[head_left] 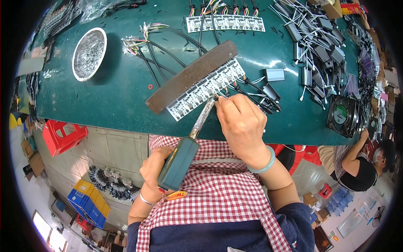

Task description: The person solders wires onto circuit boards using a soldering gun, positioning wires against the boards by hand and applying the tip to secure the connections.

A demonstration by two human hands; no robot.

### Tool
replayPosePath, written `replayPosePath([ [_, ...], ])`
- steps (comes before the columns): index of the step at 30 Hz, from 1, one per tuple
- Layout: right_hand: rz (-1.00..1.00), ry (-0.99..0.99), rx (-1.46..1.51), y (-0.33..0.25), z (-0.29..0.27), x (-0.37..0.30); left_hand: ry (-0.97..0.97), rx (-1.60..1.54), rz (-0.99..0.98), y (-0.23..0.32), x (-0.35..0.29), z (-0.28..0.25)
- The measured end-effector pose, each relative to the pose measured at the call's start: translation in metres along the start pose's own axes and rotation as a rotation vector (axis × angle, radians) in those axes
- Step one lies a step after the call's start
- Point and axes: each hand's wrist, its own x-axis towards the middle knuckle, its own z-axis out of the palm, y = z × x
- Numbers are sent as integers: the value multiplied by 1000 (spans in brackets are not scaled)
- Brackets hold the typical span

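Observation:
My left hand [153, 169] is wrapped round the green handle of a soldering iron [179, 163]. The iron's metal barrel slants up, its tip at the front edge of a white strip of circuit boards [200, 93]. Right beside that tip, my right hand [242, 122] pinches the end of a black cable with thin coloured wires; the fingers hide most of it. A long brown bar [184, 80] lies along the strip's far side. Several black cables [252, 93] run from the strip's right part, with small grey metal cases [275, 74] next to them.
On the green table [113, 105] a white bowl [100, 69] of crumpled silvery material stands at left. Another wired board strip [226, 24] lies at the back, near loose cables [157, 59]. Grey cases with wires [315, 50] pile up at right, beyond a black fan [343, 115]. A person [361, 166] sits at right.

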Motion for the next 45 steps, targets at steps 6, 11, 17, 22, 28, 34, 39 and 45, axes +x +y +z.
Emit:
replayPosePath([
  [6, 4, -7, -6, 0, -1, 0, 98, 69, -28, 1, -9, -6],
  [11, -8, 25, -22, 2, 4, -1, 104, 43, 6, -4, -12, -2],
  [17, 136, -15, 186, 9, -2, 1, 96, 12, -32, -5, -15, -1],
  [22, 259, -57, 302, 9, -1, 0, 79, 40, -69, -2, -16, -2],
  [28, 63, 16, 80, 3, 1, 0, 73, 21, -71, -4, -15, 0],
  [34, -4, 18, 8, 1, 3, 0, 47, 0, -78, -4, -14, -1],
  [39, -22, 9, 1, 0, 2, 1, 33, -20, -88, -5, -14, 0],
  [45, -29, -26, 34, 3, 2, 0, 35, -12, -101, -4, -14, 1],
])
